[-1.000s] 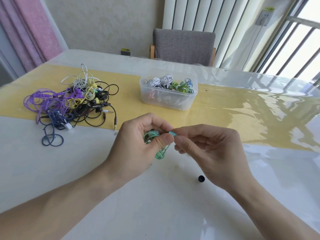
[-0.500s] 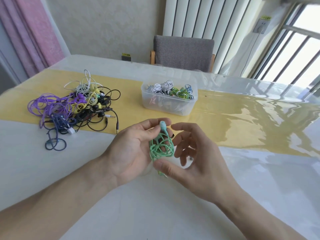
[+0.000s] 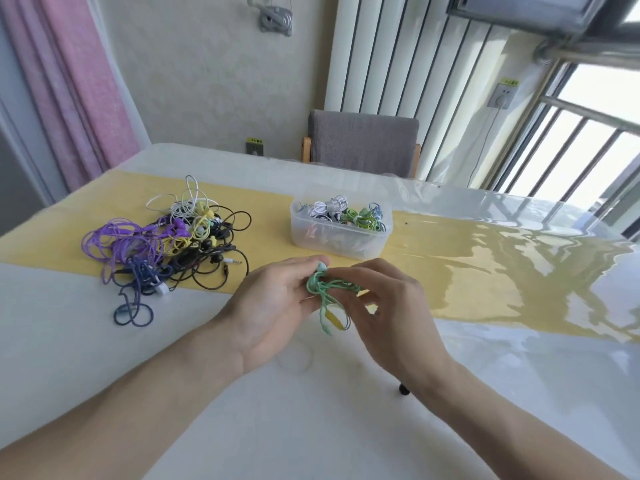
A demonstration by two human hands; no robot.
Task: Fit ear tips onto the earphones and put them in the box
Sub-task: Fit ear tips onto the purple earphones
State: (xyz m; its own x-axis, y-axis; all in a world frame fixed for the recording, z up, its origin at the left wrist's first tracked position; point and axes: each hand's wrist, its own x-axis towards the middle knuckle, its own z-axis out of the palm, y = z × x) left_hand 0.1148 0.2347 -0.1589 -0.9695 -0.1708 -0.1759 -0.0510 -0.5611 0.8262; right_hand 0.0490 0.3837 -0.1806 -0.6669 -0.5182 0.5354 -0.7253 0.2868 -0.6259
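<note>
- Left hand (image 3: 273, 306): fingers curled round the bundled green earphones (image 3: 323, 292), held above the near white part of the table (image 3: 104, 358); a pale blue earbud shows at the fingertips.
- Right hand (image 3: 391, 313): fingers bent, pinching a loop of the same green cord drawn to the right; loose cord hangs between the two hands.
- Clear plastic box (image 3: 341, 235): just beyond the hands on the yellow runner (image 3: 450, 271), holding coiled white and green earphones.
- Tangled pile of earphones (image 3: 166, 237): far left, in purple, yellow, black and white.
- Small black ear tip (image 3: 402, 389): on the table beside the right wrist.
</note>
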